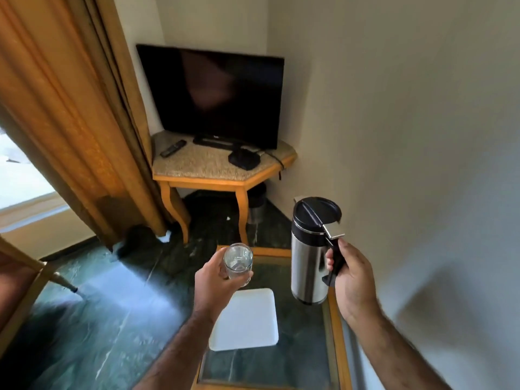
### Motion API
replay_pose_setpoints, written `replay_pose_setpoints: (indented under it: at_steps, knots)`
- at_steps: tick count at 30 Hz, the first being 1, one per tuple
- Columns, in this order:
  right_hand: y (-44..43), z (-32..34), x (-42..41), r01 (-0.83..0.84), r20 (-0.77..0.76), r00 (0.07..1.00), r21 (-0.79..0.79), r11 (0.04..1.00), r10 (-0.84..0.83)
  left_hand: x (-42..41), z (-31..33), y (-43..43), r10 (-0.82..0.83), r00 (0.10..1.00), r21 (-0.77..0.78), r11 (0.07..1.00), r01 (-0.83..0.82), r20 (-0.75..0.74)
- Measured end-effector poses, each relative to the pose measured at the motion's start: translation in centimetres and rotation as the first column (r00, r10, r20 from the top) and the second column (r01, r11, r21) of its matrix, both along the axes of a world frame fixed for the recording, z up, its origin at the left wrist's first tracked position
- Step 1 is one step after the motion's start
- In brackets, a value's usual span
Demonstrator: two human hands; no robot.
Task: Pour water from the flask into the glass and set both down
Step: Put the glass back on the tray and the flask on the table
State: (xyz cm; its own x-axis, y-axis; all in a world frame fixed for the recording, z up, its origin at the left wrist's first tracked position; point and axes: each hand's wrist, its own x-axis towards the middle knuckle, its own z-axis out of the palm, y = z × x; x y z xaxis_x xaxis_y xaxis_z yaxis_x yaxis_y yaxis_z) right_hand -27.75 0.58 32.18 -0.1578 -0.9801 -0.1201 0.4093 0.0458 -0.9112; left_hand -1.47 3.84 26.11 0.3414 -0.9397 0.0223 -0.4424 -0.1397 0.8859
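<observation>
1. Walls: plain off-white, meeting in a corner behind the television; soft shadow low on the right wall.
2. Curtain: mustard-gold, hanging in folds at left, reaching the floor.
3. Window: bright daylight at far left, beside the curtain.
4. Floor: dark green stone with pale veins, glossy, reflecting window light.
5. Corner table: wood frame, curved legs, speckled stone top.
6. On it: dark-screened television, remote near left edge, small black box with cable.
7. Foreground: glass-topped table, wooden rim, bearing a white square tray.
8. Wooden chair leg at lower left.
</observation>
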Motion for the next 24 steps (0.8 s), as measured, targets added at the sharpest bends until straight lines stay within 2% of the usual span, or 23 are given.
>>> replay_pose_setpoints:
  at_steps: [3, 12, 18, 24]
  knots:
    - [-0.5, -4.8, -0.5, 0.012, 0.047, 0.999, 0.016, 1.0, -0.013, -0.4, -4.0, -0.8, 0.021, 1.0, 0.038, 0.999, -0.021, -0.017]
    - [-2.6, -20.1, -0.8, 0.116, 0.208, 0.969, 0.081, 0.99, -0.131, -0.4, -19.0, -3.2, 0.011, 0.998, 0.176, 0.984, -0.023, 0.069]
    - [-3.2, -27.7, -1.5, 0.137, 0.16, 0.974, 0.142, 0.98, -0.159, -0.3, -26.8, -3.9, -0.054, 0.987, 0.272, 0.962, 0.01, 0.153]
    - [-3.2, -33.7, -1.5, 0.15, 0.17, 0.97, 0.162, 0.975, -0.177, -0.6, -33.0, -3.9, -0.034, 0.985, 0.332, 0.943, -0.025, 0.172]
